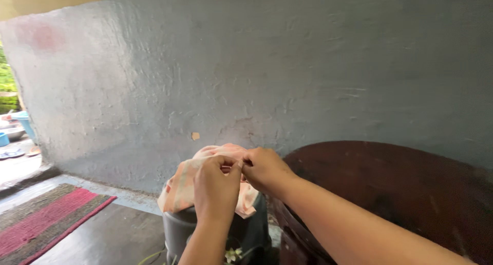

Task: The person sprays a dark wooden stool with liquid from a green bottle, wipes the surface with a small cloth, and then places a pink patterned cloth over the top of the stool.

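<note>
A cloth [179, 190] drapes over a bucket [177, 234], apparently before the wall [267, 65].

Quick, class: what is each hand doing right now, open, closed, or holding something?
Left hand: closed, pinching the pale orange cloth draped over the dark bucket.
Right hand: closed, pinching the same cloth.

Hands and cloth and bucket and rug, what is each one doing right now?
Left hand: closed, pinching the cloth.
Right hand: closed, pinching the cloth next to the left hand.
Cloth: peach-coloured, bunched up, draped over the bucket's top.
Bucket: dark, upright, top covered by the cloth.
Rug: red striped, lying flat on the floor.
</note>
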